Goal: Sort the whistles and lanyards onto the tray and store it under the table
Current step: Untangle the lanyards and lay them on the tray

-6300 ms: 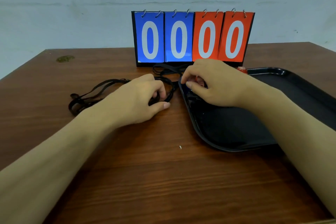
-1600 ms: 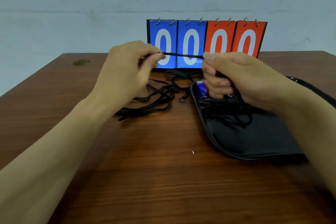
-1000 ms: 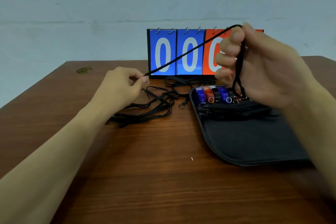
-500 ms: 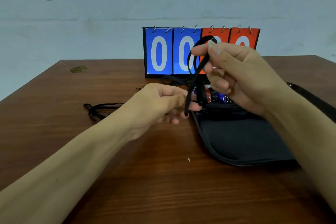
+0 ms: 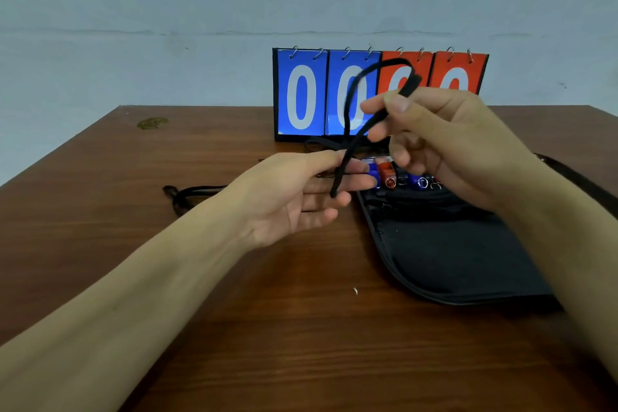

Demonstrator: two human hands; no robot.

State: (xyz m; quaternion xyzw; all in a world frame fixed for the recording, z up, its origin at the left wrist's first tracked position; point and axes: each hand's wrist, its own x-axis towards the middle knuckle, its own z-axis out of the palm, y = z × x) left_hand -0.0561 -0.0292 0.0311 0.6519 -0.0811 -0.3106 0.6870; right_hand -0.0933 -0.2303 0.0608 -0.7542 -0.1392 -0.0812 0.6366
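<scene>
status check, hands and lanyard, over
Right hand pinching looped lanyard above tray. Left hand open, fingers touching its tail. Whistles on tray. More lanyards on table.

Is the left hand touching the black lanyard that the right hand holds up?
Touching. The head view shows the lanyard running down from the right hand across the left hand fingers.

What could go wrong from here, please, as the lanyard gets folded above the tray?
The folded black lanyard is pinched only by the right hand, and its free end hangs across the open left hand; it could slip and unfold.

It hangs just above the row of whistles at the far end of the tray; lowering it carelessly might snag or knock them.

Other lanyards lie on the table behind the left forearm, which could drag them.
</scene>
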